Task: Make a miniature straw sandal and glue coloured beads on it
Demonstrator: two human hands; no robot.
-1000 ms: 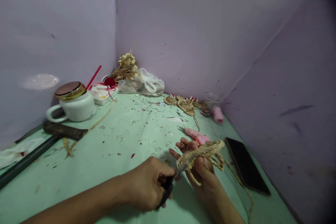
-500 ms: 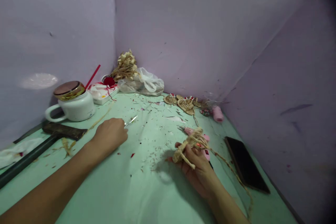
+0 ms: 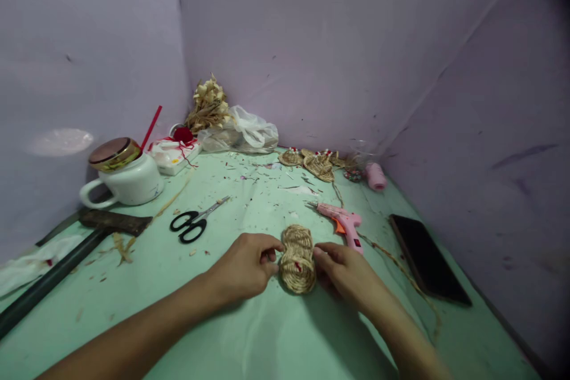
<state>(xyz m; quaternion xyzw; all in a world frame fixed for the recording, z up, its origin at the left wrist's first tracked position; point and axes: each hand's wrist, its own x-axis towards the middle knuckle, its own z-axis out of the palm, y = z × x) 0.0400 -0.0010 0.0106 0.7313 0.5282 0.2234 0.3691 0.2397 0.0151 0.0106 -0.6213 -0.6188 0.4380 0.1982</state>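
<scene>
Alignment, apparently, as step in hand: woven piece on table, between left hand and right hand, fingertips at its edges; pinched or merely touching, cannot tell. Scissors left of piece, glue gun right. Next, probably needed: steady two-sided control.

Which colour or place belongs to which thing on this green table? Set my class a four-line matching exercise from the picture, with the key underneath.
Column one
1. Scissors
2. Glue gun
3. Woven piece
4. Mug

Column two
A. Between the left hand and the right hand
B. Mostly pink
C. Just behind the hammer head
D. Black and silver

Right pairs: 1-D, 2-B, 3-A, 4-C
</scene>
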